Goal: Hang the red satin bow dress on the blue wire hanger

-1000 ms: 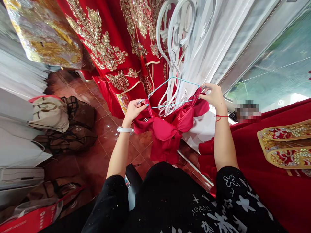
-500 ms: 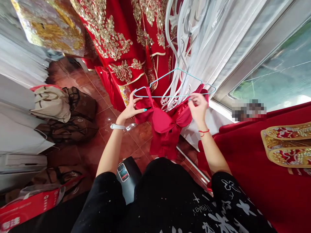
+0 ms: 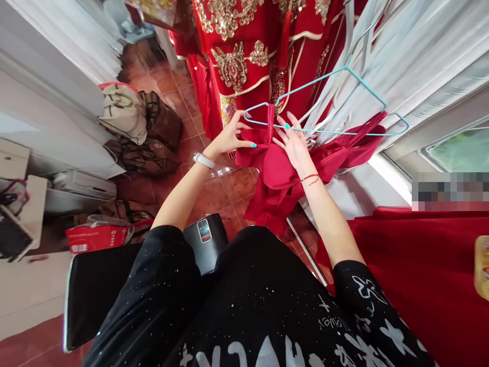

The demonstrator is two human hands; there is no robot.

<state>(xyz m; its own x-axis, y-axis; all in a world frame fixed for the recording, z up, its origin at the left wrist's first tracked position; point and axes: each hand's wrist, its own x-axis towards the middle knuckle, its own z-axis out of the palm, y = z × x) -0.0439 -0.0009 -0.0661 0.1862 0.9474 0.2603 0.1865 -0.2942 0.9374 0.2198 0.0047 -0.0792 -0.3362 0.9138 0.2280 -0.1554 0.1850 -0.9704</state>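
A red satin top [image 3: 282, 176] hangs by its straps from a light blue wire hanger [image 3: 344, 102] hooked on a white ornate rack. My left hand [image 3: 231, 136] pinches the top's left edge just below the hanger's left end. My right hand [image 3: 292, 142] lies with its fingers spread against the fabric beside the left strap [image 3: 270, 116], holding nothing. The right strap [image 3: 369, 127] runs up to the hanger's right end.
A red gown with gold embroidery [image 3: 248, 51] hangs behind the top. White curtains [image 3: 401, 56] and a window are at the right. A red cloth [image 3: 420, 270] covers a surface at the lower right. Bags [image 3: 141, 127] lie on the tiled floor. A phone [image 3: 204, 230] rests on a black stool.
My right hand left the right strap and moved left to the fabric near the left strap. My view swung right and down, so the hanger now sits farther right.
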